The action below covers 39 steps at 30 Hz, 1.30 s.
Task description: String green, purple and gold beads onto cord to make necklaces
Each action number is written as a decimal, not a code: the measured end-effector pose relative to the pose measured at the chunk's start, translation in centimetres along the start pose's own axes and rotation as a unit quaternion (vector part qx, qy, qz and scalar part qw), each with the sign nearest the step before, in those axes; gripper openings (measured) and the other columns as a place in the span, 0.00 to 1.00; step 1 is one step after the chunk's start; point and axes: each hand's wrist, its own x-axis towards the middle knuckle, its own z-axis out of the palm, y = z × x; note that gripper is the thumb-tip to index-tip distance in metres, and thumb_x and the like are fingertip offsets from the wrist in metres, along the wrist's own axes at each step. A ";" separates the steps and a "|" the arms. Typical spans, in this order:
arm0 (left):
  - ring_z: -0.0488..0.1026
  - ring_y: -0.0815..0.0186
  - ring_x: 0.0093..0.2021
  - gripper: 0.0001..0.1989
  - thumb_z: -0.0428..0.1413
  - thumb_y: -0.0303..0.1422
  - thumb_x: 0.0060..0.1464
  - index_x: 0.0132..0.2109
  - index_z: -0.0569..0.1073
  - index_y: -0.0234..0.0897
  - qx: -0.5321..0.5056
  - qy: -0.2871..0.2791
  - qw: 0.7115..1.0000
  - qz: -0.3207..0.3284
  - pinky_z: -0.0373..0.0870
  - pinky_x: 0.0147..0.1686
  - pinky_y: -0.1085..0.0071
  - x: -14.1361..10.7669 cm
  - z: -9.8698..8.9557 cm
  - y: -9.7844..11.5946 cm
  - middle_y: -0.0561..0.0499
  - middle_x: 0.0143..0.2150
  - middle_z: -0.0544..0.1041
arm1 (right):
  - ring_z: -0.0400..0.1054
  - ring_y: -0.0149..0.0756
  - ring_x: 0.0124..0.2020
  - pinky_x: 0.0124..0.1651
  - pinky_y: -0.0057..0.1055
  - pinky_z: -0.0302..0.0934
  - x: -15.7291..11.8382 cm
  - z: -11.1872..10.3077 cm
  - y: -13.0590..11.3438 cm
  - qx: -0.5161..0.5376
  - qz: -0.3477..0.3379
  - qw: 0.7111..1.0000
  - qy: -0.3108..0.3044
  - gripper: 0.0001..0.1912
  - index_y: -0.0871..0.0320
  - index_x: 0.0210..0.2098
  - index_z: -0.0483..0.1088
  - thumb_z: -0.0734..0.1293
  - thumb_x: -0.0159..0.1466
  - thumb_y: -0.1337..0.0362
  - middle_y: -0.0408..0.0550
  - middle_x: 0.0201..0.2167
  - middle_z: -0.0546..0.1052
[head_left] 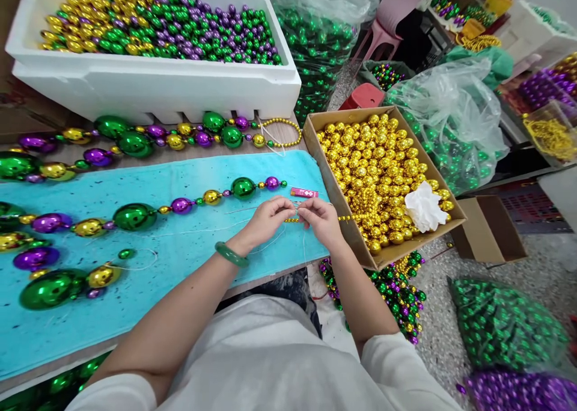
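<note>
My left hand (273,216), with a green bangle (231,254) on its wrist, pinches a thin white string over the blue towel (193,182). My right hand (319,217) is closed at the same string, its fingertips nearly touching those of my left. A strand of small gold beads (345,218) passes under both hands toward the cardboard box of gold beads (378,259). Just above my fingertips lies a small pink packet (304,192). Left of my hands, a strand of large green, gold and purple beads (135,216) lies across the towel.
A white foam box (157,86) of mixed beads stands at the back left. Finished-looking bead strands (136,143) lie before it. Crumpled white paper (424,207) sits on the gold beads. Bags of green beads (505,324) are on the floor at right.
</note>
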 end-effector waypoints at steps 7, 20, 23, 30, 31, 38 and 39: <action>0.66 0.65 0.34 0.06 0.55 0.33 0.51 0.28 0.71 0.37 0.088 -0.045 0.995 0.031 0.61 0.38 0.67 0.0 -0.2 0.9 0.53 0.30 0.68 | 0.67 0.37 0.38 0.43 0.35 0.61 0.2 -1.4 -1.9 -0.230 -0.206 0.951 -0.037 0.07 0.55 0.30 0.74 0.66 0.64 0.67 0.46 0.30 0.71; 0.65 0.68 0.33 0.09 0.56 0.37 0.52 0.32 0.71 0.36 -0.063 -0.052 0.997 -0.004 0.62 0.36 0.70 0.0 -0.4 1.4 0.53 0.31 0.69 | 0.65 0.31 0.25 0.27 0.28 0.60 0.0 0.1 -1.1 0.023 -0.007 1.000 0.007 0.10 0.56 0.28 0.68 0.68 0.59 0.57 0.42 0.23 0.71; 0.65 0.67 0.34 0.07 0.55 0.35 0.53 0.31 0.70 0.37 0.002 0.019 0.999 0.040 0.62 0.36 0.69 0.0 -0.1 1.3 0.52 0.31 0.69 | 0.65 0.29 0.22 0.21 0.24 0.56 -0.3 0.9 -0.8 0.137 0.080 0.987 0.003 0.12 0.57 0.29 0.68 0.70 0.56 0.54 0.41 0.22 0.72; 0.66 0.66 0.35 0.06 0.55 0.34 0.53 0.30 0.71 0.37 0.020 0.065 0.995 0.077 0.63 0.37 0.69 -0.1 0.2 1.1 0.52 0.32 0.69 | 0.64 0.26 0.19 0.18 0.22 0.53 -0.1 1.2 -0.8 0.219 0.132 0.967 -0.014 0.16 0.58 0.28 0.67 0.72 0.51 0.53 0.40 0.21 0.71; 0.66 0.66 0.34 0.06 0.55 0.34 0.53 0.30 0.71 0.37 0.007 0.055 0.996 0.071 0.63 0.36 0.69 -0.1 0.2 1.2 0.52 0.31 0.69 | 0.64 0.26 0.20 0.18 0.22 0.53 -0.1 1.1 -0.8 0.210 0.123 0.970 -0.007 0.15 0.57 0.28 0.67 0.72 0.52 0.53 0.40 0.21 0.71; 0.65 0.68 0.31 0.10 0.59 0.39 0.48 0.31 0.72 0.36 -0.087 0.001 0.996 -0.032 0.63 0.34 0.70 -0.1 0.2 1.0 0.53 0.29 0.71 | 0.64 0.30 0.28 0.30 0.28 0.60 0.2 0.4 -1.3 0.004 -0.033 0.998 0.062 0.07 0.56 0.28 0.68 0.67 0.57 0.59 0.43 0.26 0.71; 0.65 0.69 0.30 0.11 0.60 0.39 0.47 0.31 0.72 0.36 -0.110 0.013 0.993 -0.050 0.63 0.34 0.71 -0.1 0.1 0.9 0.54 0.28 0.71 | 0.65 0.31 0.30 0.33 0.29 0.61 0.3 0.2 -1.4 -0.021 -0.057 0.995 0.078 0.07 0.56 0.28 0.69 0.67 0.58 0.60 0.44 0.27 0.72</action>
